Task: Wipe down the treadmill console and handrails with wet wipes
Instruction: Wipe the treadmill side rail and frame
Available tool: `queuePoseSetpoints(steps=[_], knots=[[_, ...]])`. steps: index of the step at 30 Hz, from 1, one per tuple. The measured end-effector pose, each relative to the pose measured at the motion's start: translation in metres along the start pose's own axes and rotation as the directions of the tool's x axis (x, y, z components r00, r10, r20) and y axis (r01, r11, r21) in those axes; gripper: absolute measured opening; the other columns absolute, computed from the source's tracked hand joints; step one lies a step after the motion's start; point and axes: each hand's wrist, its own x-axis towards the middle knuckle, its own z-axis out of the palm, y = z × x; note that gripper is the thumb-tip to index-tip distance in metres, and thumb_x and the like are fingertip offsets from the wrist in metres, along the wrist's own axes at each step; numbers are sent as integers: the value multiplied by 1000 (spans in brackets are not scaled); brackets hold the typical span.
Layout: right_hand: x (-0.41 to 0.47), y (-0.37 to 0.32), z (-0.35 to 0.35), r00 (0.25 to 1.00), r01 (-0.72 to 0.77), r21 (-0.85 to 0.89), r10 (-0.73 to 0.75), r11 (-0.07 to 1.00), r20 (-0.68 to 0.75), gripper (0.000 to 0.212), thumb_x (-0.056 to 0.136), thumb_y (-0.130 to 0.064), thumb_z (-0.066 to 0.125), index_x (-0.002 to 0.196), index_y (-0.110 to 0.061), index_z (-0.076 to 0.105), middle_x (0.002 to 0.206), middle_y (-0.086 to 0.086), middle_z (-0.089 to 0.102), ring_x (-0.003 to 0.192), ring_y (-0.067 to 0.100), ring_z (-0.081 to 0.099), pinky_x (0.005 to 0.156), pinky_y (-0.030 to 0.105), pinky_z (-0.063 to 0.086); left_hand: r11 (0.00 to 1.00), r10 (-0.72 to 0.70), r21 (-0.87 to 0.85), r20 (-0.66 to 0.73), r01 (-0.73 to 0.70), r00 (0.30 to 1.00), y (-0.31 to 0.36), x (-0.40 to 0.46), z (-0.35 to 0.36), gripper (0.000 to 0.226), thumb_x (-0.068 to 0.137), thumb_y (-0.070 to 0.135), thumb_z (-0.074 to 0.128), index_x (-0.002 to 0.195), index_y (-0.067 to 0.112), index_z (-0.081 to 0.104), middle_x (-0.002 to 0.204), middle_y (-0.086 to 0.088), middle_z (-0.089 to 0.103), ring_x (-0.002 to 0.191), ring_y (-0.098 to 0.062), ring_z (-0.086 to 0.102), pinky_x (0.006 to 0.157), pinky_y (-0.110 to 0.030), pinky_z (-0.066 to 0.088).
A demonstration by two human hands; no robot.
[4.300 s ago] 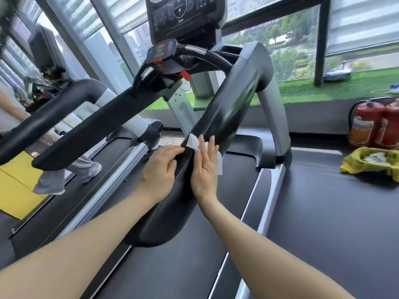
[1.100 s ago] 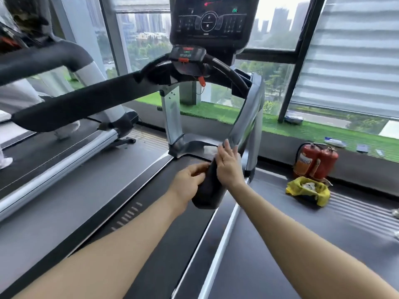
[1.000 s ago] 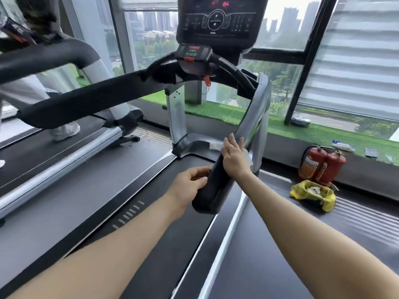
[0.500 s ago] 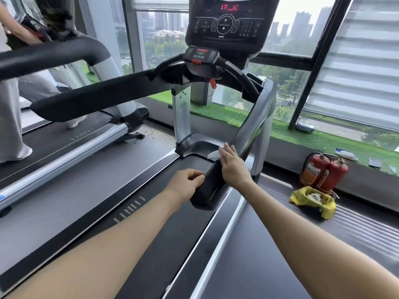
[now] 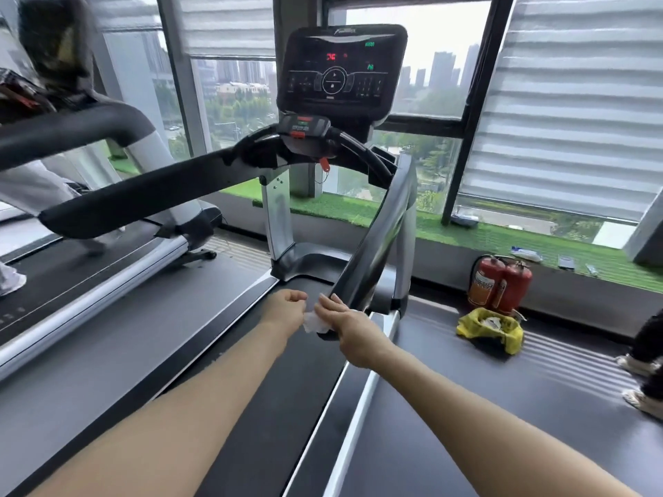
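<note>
Finishing the right handrail point(image 5: 376, 245) at its lower end — crumpled wet wipe point(image 5: 315, 322) pinched in right hand point(image 5: 344, 321), left hand point(image 5: 287, 304) curled, apparently empty. Next, probably: regrip, refold — 2 surfaces left, console point(image 5: 341, 66) and left handrail point(image 5: 143, 195).

Hands point(image 5: 315, 313) on wipe point(image 5: 315, 323) at handrail point(image 5: 380, 242)

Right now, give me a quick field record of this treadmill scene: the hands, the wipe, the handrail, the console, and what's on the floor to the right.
left hand: fingers curled, beside the wipe; a grip on it cannot be confirmed
right hand: at the lower end of the handrail, the wipe against its inner side
wet wipe: white, crumpled, between the two hands
right handrail: black, glossy, sloping up to the console
console: lit, red and green digits
floor right: two red fire extinguishers; yellow-lined bin holding used wipes
</note>
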Motion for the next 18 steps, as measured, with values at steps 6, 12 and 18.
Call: queuePoseSetpoints(steps=[6,12,18], knots=[[25,36,-67,908,-98,268,197,958,-371,35,93,1,51,124,-11,61,130,-1,58,121,15,53,101,12,33,985,138,105,8,-138,990,27,3,14,19,91,5,52,107,10,62,95,-1,59,81,-15,53,67,-20,41],[103,99,-119,817,-144,301,285,943,-501,29,91,-3,53,116,-7,67,114,8,68,100,19,63,94,30,47,935,227,282,-14,-214,974,61,44,53,20,89,14,61,109,15,63,101,1,62,99,-18,57,94,-28,43],[181,172,-155,807,-140,228,244,964,-537,25,92,-4,52,111,-8,69,115,5,67,107,22,61,95,27,45,921,201,340,6,-191,980,72,85,92,26,86,14,66,111,13,62,97,3,58,88,-11,53,89,-22,42]])
